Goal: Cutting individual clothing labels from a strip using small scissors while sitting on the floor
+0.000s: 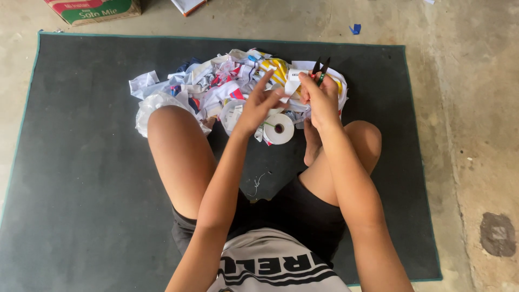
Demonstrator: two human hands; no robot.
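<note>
over dark mat, i see right hand clamped on small snips, left hand fingers spread, pinching white label strip. tape roll below, fabric scrap pile behind.

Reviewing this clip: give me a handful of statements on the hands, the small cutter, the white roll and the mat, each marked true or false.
1. The right hand holds a small dark-bladed cutter. True.
2. The left hand rests flat on the mat. False: it is raised over the pile of cloth pieces, fingers at a white strip beside the right hand.
3. A white roll lies by the pile, below the hands. True.
4. The mat is bright red. False: it is dark grey with a green edge.
5. The cardboard box stands on the mat. False: it is on the concrete floor beyond the mat's far edge.
</note>
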